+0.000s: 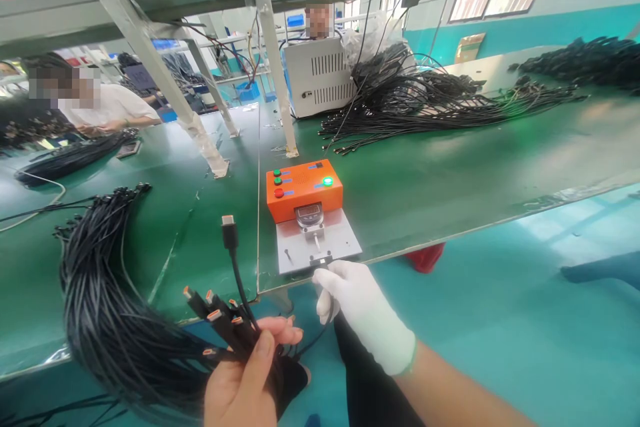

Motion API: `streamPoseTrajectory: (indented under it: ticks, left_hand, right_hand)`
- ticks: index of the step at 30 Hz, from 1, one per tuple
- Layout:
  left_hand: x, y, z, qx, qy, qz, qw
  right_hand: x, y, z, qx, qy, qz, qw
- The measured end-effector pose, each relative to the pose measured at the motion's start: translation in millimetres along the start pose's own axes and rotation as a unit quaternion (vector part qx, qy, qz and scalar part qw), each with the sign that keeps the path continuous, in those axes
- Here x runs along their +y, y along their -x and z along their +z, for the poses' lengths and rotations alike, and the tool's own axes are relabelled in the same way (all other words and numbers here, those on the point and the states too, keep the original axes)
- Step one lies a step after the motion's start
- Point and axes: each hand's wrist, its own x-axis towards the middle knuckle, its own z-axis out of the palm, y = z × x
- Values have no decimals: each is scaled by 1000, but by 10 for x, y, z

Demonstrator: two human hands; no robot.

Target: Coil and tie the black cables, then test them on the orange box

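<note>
In my bare left hand [250, 360] is a bunch of black USB cables [227, 330], their orange-tipped plugs pointing up and to the left. One cable plug [229, 233] stands higher than the others. My right hand [357, 300], in a white glove, pinches the end of a black cable [320, 337] at the front edge of a metal plate [295, 248]. That plug is mostly hidden by the fingers and the fixture. Behind the plate sits an orange test box [303, 188] with coloured buttons and a lit green one [327, 181]. A small digital gauge [310, 215] is mounted on its front.
A large bundle of black cables [100, 267] hangs over the green table's [450, 173] left front edge. More cables [400, 107] lie beside a grey metal box [320, 77]. White posts [273, 47] rise from the table. A person [110, 107] sits across at the left.
</note>
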Motion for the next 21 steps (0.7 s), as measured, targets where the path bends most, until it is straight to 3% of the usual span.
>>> streamPoseTrajectory:
  ticks: [13,21]
  left_hand:
    - [-2,-18,17,0,20,-25,999]
    - [49,1,78,-61,37,-1,997]
  right_hand:
    - [-50,-56,46,22,16,5,1000]
    - [-39,-65,48,20,5,1,1000]
